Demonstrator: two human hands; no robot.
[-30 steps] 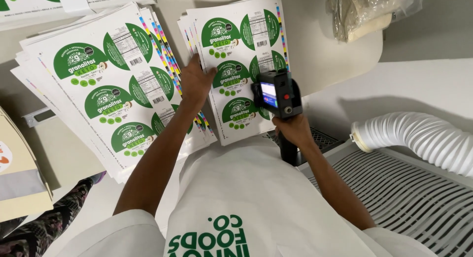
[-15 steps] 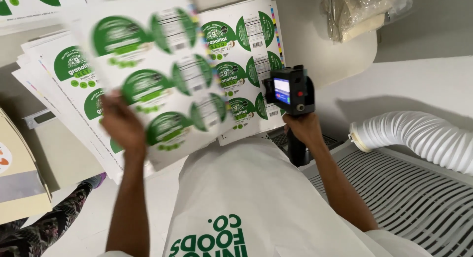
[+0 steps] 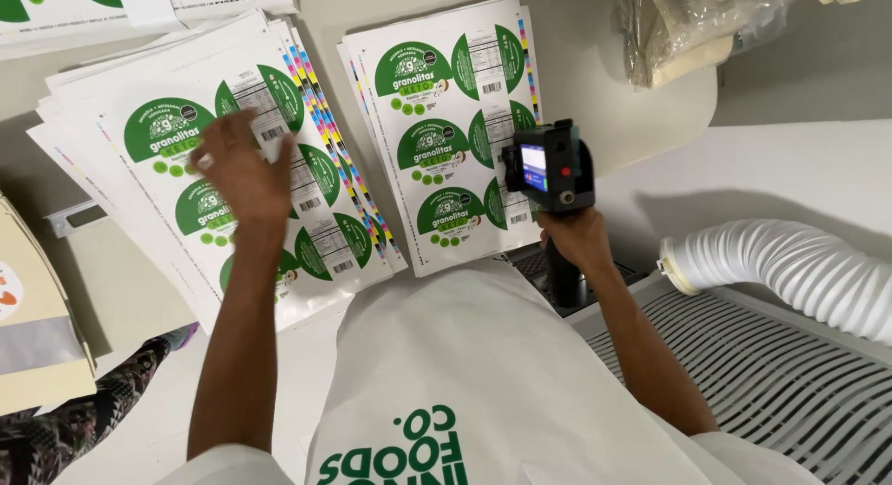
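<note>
My left hand (image 3: pixel 243 174) hovers with spread fingers over the left pile of printed label sheets (image 3: pixel 307 123), white sheets with green round labels and colour bars on one edge; whether the palm touches the top sheet I cannot tell. My right hand (image 3: pixel 578 239) grips the handle of a black handheld printer gun (image 3: pixel 550 169) with a small lit screen, held upright beside the lower right edge of the right pile of label sheets (image 3: pixel 444 104). Both piles lie on a pale table (image 3: pixel 650 123).
A white ribbed hose (image 3: pixel 790 267) lies over a slatted grey surface (image 3: pixel 780 383) at right. Clear plastic bags (image 3: pixel 692 25) sit at the back right. Cardboard pieces (image 3: pixel 37 346) lean at the left edge. More label sheets (image 3: pixel 139 2) lie along the top left.
My left hand lifted a label sheet from the right pile, swung it leftward and laid it on the left pile. The right hand has kept the printer gun nearly still.
</note>
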